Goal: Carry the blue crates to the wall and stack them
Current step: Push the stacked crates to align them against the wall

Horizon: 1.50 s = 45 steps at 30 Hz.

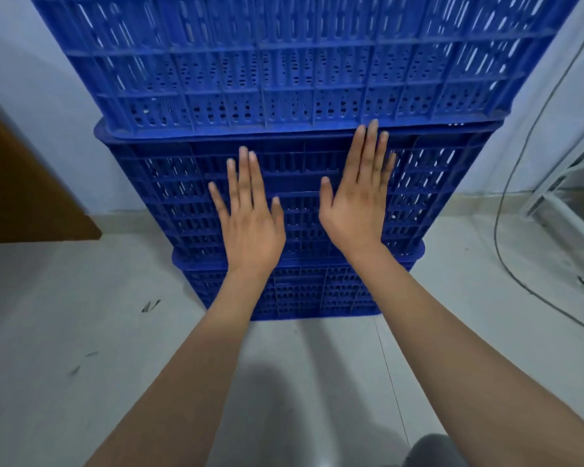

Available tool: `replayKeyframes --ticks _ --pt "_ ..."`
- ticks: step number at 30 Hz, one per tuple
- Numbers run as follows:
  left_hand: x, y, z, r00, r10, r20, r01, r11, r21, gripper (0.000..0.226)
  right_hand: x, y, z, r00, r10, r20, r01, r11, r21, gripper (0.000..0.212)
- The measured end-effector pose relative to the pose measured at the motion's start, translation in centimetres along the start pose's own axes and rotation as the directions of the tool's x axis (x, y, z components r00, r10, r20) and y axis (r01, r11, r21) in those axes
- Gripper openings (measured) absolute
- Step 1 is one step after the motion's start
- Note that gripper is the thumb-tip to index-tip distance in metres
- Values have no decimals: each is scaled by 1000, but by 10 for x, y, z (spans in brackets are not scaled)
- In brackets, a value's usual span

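Three blue slotted plastic crates stand stacked against the pale wall [31,79]. The top crate [284,62] fills the upper part of the view, the middle crate [169,183] sits under it, and the bottom crate [317,294] rests on the floor. My left hand [250,224] is flat with fingers spread in front of the middle crate's near wall. My right hand [358,197] is flat too, its fingertips reaching the top crate's lower rim. Neither hand holds anything; whether the palms touch the crate is unclear.
A brown wooden panel [24,183] stands at the left by the wall. A grey cable [506,197] loops down the right side onto the pale tiled floor [81,332]. A white metal frame [560,197] stands at the far right.
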<state>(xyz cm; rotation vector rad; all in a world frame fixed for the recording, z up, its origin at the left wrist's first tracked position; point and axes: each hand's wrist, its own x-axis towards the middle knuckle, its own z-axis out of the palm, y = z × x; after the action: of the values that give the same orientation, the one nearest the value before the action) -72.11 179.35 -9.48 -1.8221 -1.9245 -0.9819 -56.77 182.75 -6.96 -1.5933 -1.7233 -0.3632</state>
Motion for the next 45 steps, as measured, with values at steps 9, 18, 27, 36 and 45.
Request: replayKeyframes --ticks 9,18,27,36,45 --pt "-157 -55 117 896 15 444 -115 973 199 82 -197 55 112 875 90 476 -1 983 -183 69" --pt "-148 -73 155 937 -2 350 -51 988 144 85 -191 45 155 889 152 432 -66 976 -209 80" --pt "-147 -58 161 933 -111 343 80 991 104 90 -188 62 151 875 72 479 26 981 -194 93" --pt "-146 -53 144 898 -131 420 40 975 219 99 -187 51 138 859 117 498 -18 980 -199 93" --pt "-180 -60 129 887 -129 444 25 972 233 99 -192 61 131 839 95 535 57 964 -261 105"
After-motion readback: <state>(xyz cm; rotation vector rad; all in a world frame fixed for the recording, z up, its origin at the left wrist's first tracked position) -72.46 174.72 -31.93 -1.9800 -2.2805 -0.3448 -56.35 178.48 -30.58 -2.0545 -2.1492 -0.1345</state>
